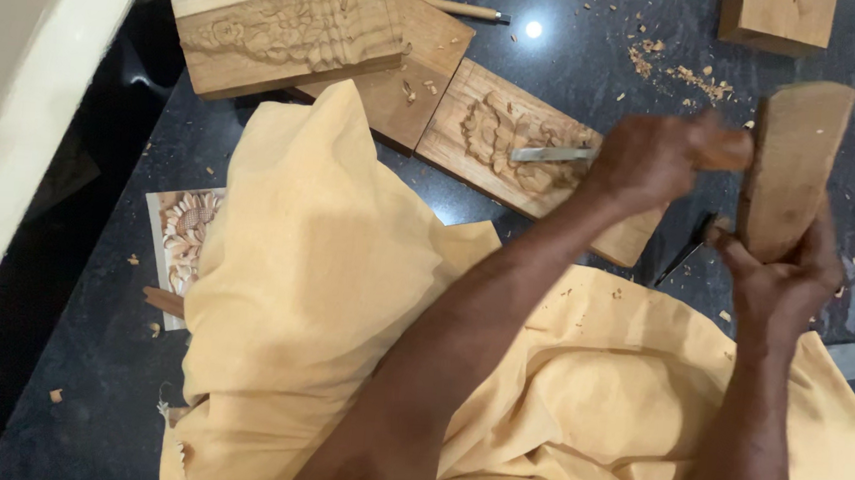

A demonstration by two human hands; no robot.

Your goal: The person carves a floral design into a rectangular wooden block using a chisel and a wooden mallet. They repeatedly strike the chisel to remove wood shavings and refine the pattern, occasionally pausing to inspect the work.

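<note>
Dark speckled floor with carved wooden panels, wood chips, a plain block

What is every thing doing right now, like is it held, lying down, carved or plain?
Chisel: held in left hand, blade on the carved panel.
Wooden mallet: raised upright in right hand.
Carved panel: flat, partly carved.
Carved moulding: lying on a plain board.
Wood chips: scattered.

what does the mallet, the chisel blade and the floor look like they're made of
The mallet looks like bare, unfinished wood: pale brown, matte, with worn edges. The chisel blade seems to be steel, grey with a bright sheen. The floor looks like polished dark stone, probably granite: it is speckled and mirrors a lamp.
</note>
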